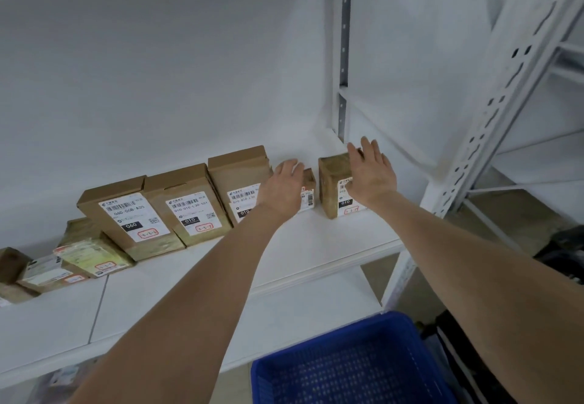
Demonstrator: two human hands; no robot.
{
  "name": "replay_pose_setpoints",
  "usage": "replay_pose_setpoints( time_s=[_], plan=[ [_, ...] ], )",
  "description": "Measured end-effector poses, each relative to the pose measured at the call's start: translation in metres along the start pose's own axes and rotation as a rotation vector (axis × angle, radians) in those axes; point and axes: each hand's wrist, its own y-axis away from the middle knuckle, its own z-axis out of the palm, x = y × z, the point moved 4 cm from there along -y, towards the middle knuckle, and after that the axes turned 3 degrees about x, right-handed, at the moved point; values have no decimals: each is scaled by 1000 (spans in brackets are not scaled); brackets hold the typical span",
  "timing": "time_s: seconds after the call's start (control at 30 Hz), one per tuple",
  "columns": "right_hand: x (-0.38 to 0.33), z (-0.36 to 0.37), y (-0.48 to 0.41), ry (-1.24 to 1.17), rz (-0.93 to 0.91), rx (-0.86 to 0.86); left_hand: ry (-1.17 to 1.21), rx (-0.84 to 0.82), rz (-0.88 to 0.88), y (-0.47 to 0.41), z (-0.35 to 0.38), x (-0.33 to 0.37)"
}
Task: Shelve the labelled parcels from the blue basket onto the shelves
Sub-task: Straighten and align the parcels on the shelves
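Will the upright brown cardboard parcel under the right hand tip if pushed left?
Brown cardboard parcel stands upright on end, so a high push may tip it. Squared edges suggest stiffness; pushed low, it likely slides on the smooth white shelf.

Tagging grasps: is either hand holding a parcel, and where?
No grip. Left hand open over the small brown labelled parcel; right hand, fingers spread, over the top of the taller brown taped parcel.

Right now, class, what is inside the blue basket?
Inside the blue basket only its perforated floor shows, and nothing lies on the visible part. Its near part runs out of frame, so that stays unseen.
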Motion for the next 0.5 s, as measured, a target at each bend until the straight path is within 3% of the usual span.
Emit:
replay_pose_setpoints(
  time_s=[0.3,0.5],
  plan=[
    [-3,20,-2,2,-118,-18,-13,-72,-42,-22,9,-2],
    [2,33,-8,8,-125,-55,-51,-295,79,-35,43,-2]
  ],
)
